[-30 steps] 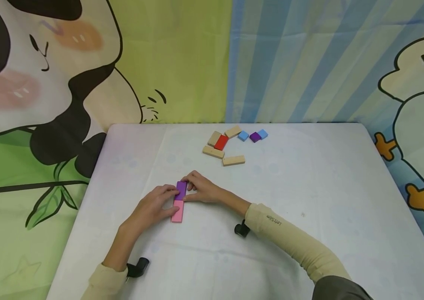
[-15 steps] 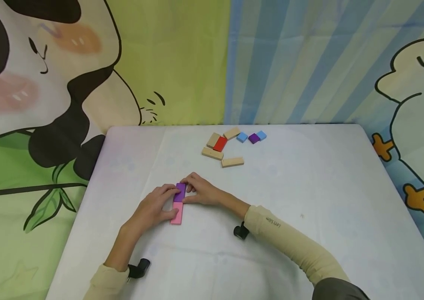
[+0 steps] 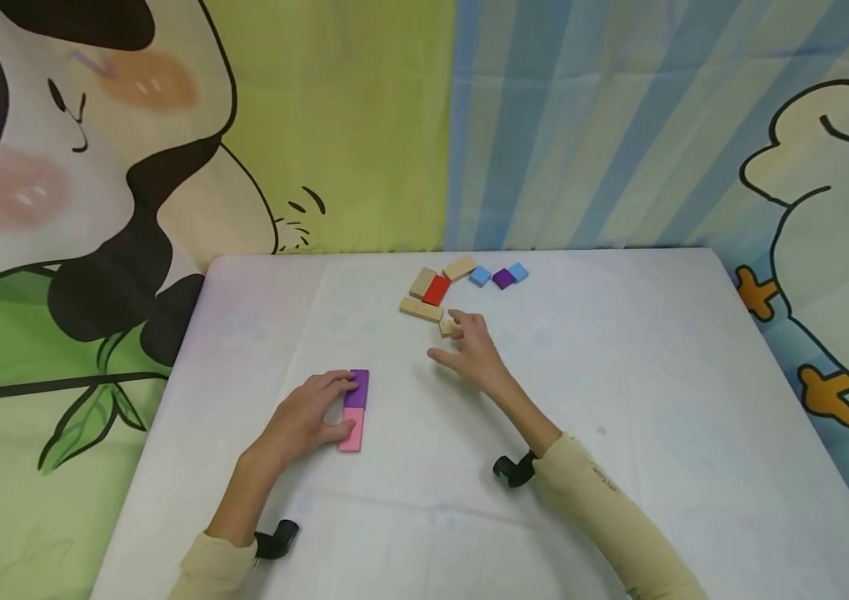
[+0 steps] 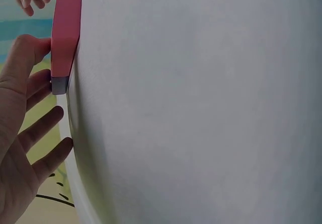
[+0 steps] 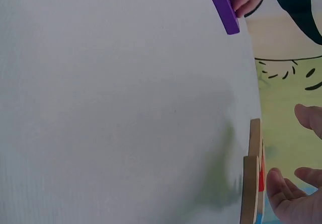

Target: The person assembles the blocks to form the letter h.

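My left hand (image 3: 307, 412) rests beside two blocks set end to end, a purple block (image 3: 361, 387) and a pink block (image 3: 352, 439). Its fingertips touch the purple one while the thumb lies at the edge of the pink one; in the left wrist view the pink block (image 4: 66, 32) stands against the thumb tip. My right hand (image 3: 475, 354) is over a plain wooden block (image 3: 446, 328), its thumb and fingers spread apart. The fingers partly cover that block in the head view, and the right wrist view has them close beside the wooden block (image 5: 249, 191).
Farther back on the white table (image 3: 619, 358) lie a red block (image 3: 436, 291), several more wooden blocks (image 3: 420, 309), two light blue blocks (image 3: 480, 276) and a small purple block (image 3: 502, 279). A cartoon-printed curtain (image 3: 364, 125) hangs behind the table.
My right hand has left the purple block and moved away to the back right, to the nearest wooden block. The left hand stays beside the purple and pink blocks.
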Demonstrator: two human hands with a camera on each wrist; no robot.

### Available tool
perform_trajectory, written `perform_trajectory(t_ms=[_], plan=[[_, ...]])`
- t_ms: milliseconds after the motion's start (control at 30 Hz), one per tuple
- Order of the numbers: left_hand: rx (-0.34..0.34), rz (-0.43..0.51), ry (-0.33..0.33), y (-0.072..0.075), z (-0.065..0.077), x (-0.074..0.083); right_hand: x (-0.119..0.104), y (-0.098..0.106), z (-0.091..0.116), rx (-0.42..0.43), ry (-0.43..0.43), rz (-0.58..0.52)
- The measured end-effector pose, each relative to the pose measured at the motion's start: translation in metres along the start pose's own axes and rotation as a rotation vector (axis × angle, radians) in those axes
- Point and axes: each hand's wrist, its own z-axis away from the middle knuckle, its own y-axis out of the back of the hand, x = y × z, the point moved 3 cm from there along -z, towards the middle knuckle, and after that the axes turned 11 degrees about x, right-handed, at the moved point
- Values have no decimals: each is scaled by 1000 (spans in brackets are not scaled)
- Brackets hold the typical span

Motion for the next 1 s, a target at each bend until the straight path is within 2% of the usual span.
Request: perform_trajectory(t_ms=[200,400,633,800,1000], plan=[[-25,-3,12,-2,3,-1,17,9,-2,25,-55,20],[-14,-6,11,-1,1,-2,21,7,-7,54,-63,5],[4,-2,-9,-1,0,-3,23,7,-16,61,-78,41],[7,-4,-21,0,0,-3,27,9,-29,75,-67,99],[6,2,-19,2,0,-3,31,13,-47,143,-26,152]])
